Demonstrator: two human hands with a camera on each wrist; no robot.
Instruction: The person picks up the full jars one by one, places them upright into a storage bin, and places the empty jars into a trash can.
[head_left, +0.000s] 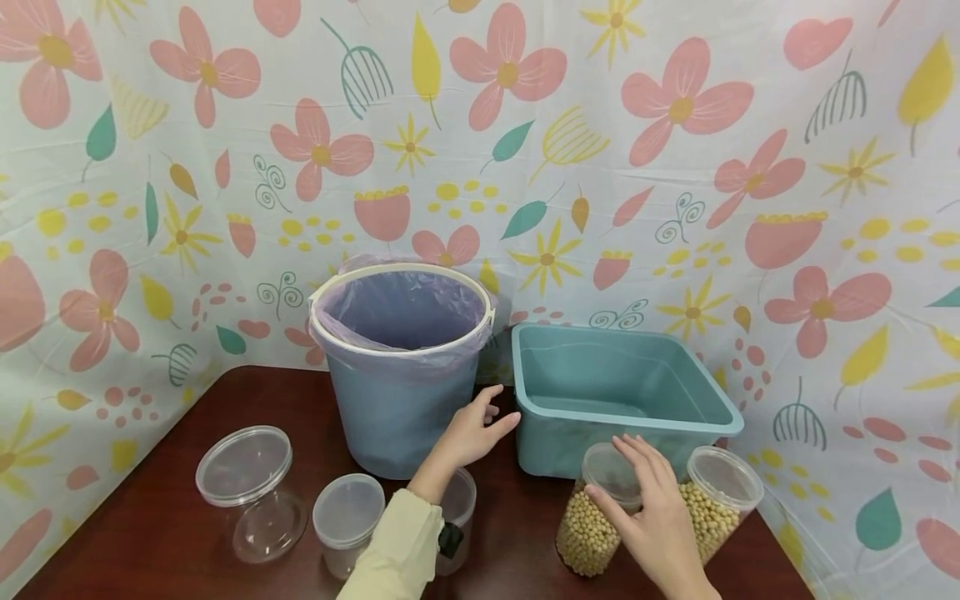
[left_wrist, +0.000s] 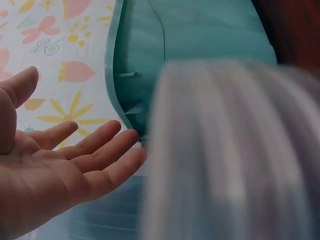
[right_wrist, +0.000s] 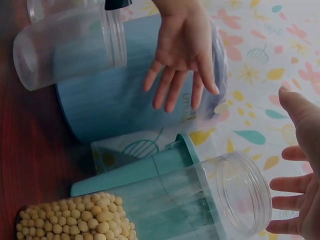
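My left hand [head_left: 471, 427] hovers in front of the blue bin, fingers spread and holding nothing. In the left wrist view a blurred, ribbed clear jar [left_wrist: 225, 155] fills the right side, apart from the fingers. My right hand [head_left: 651, 518] is over two clear lidded jars partly filled with pale round beans. Its fingertips are right at the lid of the nearer-left bean jar [head_left: 587, 537], and the other bean jar [head_left: 708, 518] stands behind the hand to the right. The right wrist view shows straight, separated fingers beside the clear lid [right_wrist: 245, 195], not curled round it.
A blue bin [head_left: 397, 408] with a purple liner and white rim stands at the back. Right of it is a teal tub [head_left: 630, 427]. Left and front on the dark red table [head_left: 165, 533] are a clear lidded jar [head_left: 258, 517] and two smaller jars, one [head_left: 348, 512] beside my sleeve.
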